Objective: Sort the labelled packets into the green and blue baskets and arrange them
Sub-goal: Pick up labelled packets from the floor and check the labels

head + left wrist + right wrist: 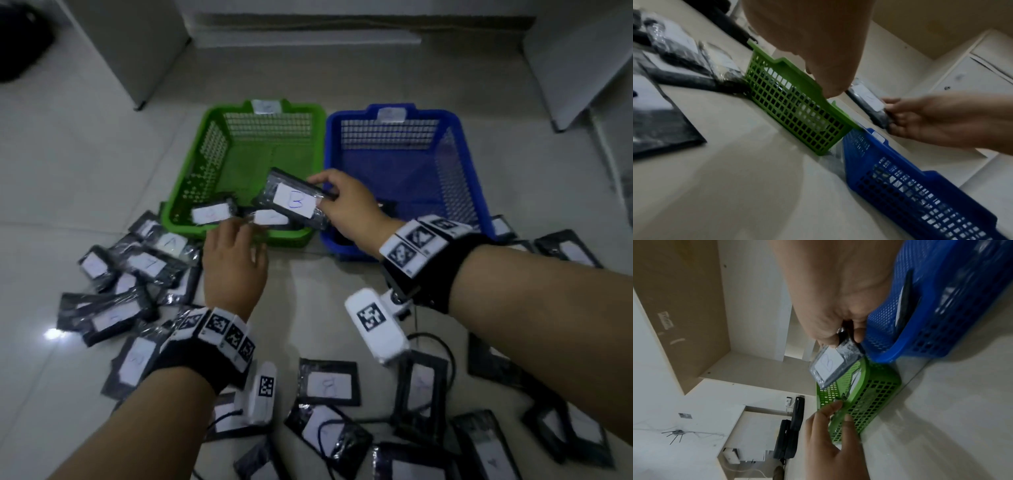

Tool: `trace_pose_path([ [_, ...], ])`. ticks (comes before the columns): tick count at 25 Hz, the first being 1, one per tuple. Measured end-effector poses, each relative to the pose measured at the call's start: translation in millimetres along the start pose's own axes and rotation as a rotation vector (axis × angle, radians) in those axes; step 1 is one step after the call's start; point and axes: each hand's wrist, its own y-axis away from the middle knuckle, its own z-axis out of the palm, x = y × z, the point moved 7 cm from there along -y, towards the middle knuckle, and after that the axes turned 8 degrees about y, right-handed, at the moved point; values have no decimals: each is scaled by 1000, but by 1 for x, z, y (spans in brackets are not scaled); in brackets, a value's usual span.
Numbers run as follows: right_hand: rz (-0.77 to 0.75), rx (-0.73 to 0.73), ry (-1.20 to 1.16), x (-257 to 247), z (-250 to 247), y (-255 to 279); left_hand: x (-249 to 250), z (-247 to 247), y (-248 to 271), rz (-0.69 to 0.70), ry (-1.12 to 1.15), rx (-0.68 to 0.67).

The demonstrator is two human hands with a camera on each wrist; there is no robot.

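Head view is showing the right hand (pixel 346 209) pinching a packet labelled B (pixel 294 202) over the green basket (pixel 191 171), with the blue basket (pixel 472 192) at its 3 o'clock. The left hand (pixel 234 263), fingers loosely extended and holding nothing, is hovering at the green basket's 6 o'clock rim. Left wrist view is showing the packet above the baskets. Right wrist view is showing thumb and fingers (pixel 859 334) clamping the packet's edge.
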Motion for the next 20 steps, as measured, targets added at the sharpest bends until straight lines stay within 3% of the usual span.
trace_pose_path([
  [2, 14, -64, 22, -7, 31, -19, 0, 2, 2, 70, -20, -107],
  [8, -16, -226, 290, -16, 55, -15, -4, -2, 8, 11, 140, -233],
  [11, -199, -118, 375, -21, 23, 26, 1, -2, 20, -9, 220, -272],
  [13, -257, -52, 363, -8, -2, 70, 15, 7, 42, 10, 281, -376],
  [16, -86, -99, 384, 48, -24, 136, 40, 35, 92, -14, 373, -664],
  [20, 141, -310, 595, 107, -31, 195, 49, 59, 145, 24, 358, -834],
])
